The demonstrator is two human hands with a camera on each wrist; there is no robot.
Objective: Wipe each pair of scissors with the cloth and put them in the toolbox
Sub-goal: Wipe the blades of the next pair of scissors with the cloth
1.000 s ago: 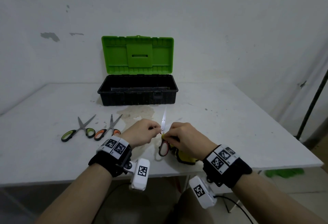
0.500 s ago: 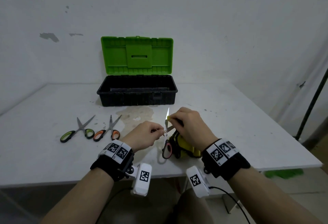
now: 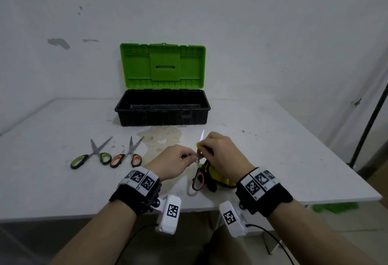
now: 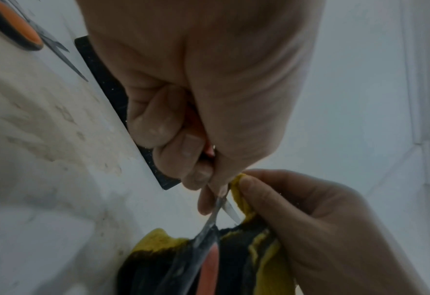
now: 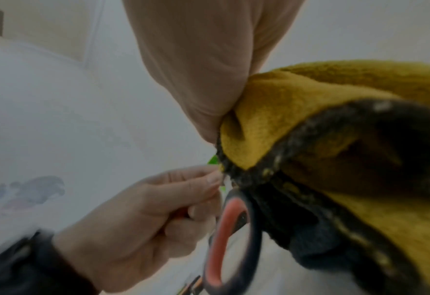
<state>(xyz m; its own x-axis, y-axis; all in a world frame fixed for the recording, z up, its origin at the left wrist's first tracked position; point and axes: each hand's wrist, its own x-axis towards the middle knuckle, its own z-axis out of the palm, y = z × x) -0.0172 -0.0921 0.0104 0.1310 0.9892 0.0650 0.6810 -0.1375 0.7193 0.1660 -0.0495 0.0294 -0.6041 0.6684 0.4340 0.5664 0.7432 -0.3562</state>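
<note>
Red-handled scissors (image 3: pixel 198 178) stand blade-up near the table's front edge. My left hand (image 3: pixel 178 159) pinches them near the pivot, as the left wrist view shows (image 4: pixel 203 159). My right hand (image 3: pixel 220 153) pinches a yellow and black cloth (image 3: pixel 220 178) round the blade (image 3: pixel 202 135). The cloth (image 5: pixel 334 129) hangs over the red handle loop (image 5: pixel 224 239) in the right wrist view. Two more pairs lie flat to the left: green-handled scissors (image 3: pixel 92 156) and orange-handled scissors (image 3: pixel 127 155). The black toolbox (image 3: pixel 162 110) stands behind with its green lid (image 3: pixel 162 66) upright.
The white table (image 3: pixel 273 149) has a brownish stain (image 3: pixel 161 136) in front of the toolbox. Its front edge runs just under my wrists. A dark pole (image 3: pixel 369 126) leans at the right, and something green (image 3: pixel 333 207) lies on the floor below.
My right hand with the cloth slid up the blade from the pivot towards the tip, then came slightly back down. My left hand kept its pinch on the scissors.
</note>
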